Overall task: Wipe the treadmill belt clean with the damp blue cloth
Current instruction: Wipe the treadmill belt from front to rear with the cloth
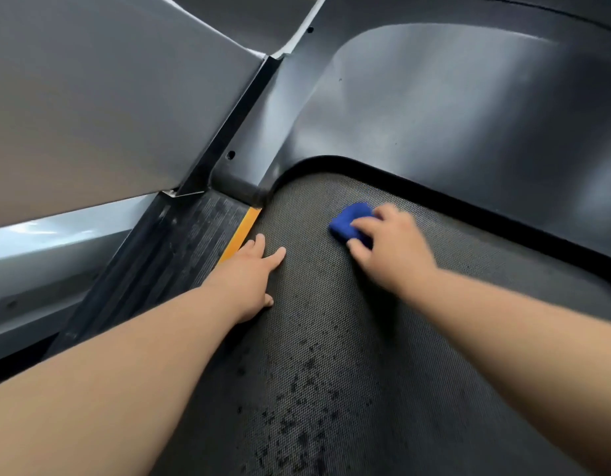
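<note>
The right hand (389,242) curls over a small, bunched blue cloth (350,219), pressing it onto the dark, textured treadmill belt (331,321) near the belt's front end, just beside the grey plastic motor cover (434,108). The left hand (252,273) lies flat, fingers straight, at the belt's edge by the yellow side strip (240,235). The cloth looks soft and light; it should grip best bunched under the palm. Dark specks (297,413) sit nearer the person, apparently not yet wiped.

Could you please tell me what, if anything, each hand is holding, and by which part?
The right hand grips the bunched blue cloth by its near right side, against the belt. The left hand lies flat, holding nothing.
</note>
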Available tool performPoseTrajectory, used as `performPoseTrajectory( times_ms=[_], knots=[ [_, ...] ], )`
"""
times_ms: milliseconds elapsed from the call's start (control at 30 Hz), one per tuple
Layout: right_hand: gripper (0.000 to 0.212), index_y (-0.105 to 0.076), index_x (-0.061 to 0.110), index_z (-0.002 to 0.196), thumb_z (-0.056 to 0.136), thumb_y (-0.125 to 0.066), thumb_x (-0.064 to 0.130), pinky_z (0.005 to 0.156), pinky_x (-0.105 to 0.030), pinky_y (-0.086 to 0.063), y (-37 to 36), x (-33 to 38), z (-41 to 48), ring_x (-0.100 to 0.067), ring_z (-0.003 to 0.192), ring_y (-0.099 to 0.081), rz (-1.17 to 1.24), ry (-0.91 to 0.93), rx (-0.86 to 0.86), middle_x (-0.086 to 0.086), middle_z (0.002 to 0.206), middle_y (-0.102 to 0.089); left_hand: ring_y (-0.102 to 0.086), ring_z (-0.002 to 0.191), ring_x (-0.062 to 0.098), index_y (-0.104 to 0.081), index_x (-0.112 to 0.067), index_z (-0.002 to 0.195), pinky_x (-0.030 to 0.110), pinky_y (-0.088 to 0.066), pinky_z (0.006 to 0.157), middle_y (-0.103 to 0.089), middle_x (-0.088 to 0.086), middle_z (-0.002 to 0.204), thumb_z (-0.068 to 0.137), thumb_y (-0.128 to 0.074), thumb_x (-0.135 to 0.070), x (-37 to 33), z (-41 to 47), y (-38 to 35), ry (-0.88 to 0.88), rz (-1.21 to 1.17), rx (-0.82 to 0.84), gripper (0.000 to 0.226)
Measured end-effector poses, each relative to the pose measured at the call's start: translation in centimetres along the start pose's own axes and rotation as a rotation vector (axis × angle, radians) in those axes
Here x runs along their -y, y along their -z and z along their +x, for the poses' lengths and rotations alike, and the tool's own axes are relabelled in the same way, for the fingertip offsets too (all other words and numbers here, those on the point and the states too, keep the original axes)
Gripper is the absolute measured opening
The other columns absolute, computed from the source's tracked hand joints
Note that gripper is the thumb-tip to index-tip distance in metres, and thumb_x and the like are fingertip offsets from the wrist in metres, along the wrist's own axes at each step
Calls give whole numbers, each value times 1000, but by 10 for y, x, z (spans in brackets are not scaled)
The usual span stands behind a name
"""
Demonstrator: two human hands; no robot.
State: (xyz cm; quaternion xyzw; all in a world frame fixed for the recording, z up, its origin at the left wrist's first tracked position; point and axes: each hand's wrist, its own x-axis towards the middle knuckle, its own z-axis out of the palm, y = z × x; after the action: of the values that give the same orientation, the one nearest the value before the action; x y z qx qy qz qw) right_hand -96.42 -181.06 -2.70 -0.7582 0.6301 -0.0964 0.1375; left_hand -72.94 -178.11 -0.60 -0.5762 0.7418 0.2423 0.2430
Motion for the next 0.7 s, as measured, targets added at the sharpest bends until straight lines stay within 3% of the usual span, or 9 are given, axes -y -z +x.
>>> performPoseTrajectory(
  times_ms=[100,167,267,333,367,500,600,633,700],
  knots=[
    [25,-69,21,99,82,-55,34,77,-45,-51,-18,20,-33,-32,87,-52,73,335,149,-8,107,-58,3,147,23,4,-31,151,36,-23,114,15,8,158,89,-62,-36,-3,2,0,19,-2,2,91],
    [29,-70,24,96,81,-48,33,72,-46,-53,-16,8,-17,-34,85,-53,39,433,136,-8,105,-60,5,147,22,4,-31,151,36,-25,113,17,8,158,90,-62,-34,-3,2,0,19,-11,7,90],
    [28,-73,25,104,83,-56,16,89,-46,-47,1,-25,31,-38,101,-48,-9,40,-62,-10,119,-57,6,146,22,4,-32,151,35,-29,111,20,7,157,91,-61,-29,-3,1,-2,28,-24,15,89],
    [31,-70,24,112,85,-55,15,96,-39,-42,8,-31,40,-37,110,-43,-55,-139,-50,-9,129,-51,7,146,23,5,-31,151,34,-30,110,21,9,157,91,-61,-27,-5,2,-3,35,-21,17,89],
    [31,-69,23,112,86,-54,18,95,-39,-42,10,-23,33,-36,109,-43,-59,-114,3,-9,129,-50,7,146,24,6,-30,151,33,-30,110,21,9,157,91,-61,-26,-6,3,-3,36,-19,17,90],
    [32,-71,18,97,81,-45,27,73,-43,-53,-13,16,-35,-34,87,-52,39,360,144,-10,111,-59,7,146,23,4,-31,151,33,-32,109,20,8,157,90,-63,-28,-6,3,-5,38,-35,-11,91],
    [32,-72,17,98,81,-46,22,70,-39,-52,-16,-3,-15,-34,76,-56,26,541,70,-14,106,-63,7,146,20,2,-34,151,33,-31,110,21,4,157,89,-64,-27,-1,4,-5,33,-79,-14,91],
    [31,-72,16,98,81,-47,19,72,-40,-51,-13,-9,0,-36,76,-57,-9,533,13,-16,106,-63,8,146,19,2,-34,151,33,-31,110,22,3,157,89,-65,-27,0,4,-4,32,-92,-11,91],
    [29,-71,15,102,82,-51,12,79,-44,-50,-3,-18,32,-42,86,-55,-79,291,-101,-20,112,-60,8,146,18,3,-35,150,33,-31,109,22,2,157,89,-65,-27,1,3,-5,32,-97,-3,91]
  ],
)
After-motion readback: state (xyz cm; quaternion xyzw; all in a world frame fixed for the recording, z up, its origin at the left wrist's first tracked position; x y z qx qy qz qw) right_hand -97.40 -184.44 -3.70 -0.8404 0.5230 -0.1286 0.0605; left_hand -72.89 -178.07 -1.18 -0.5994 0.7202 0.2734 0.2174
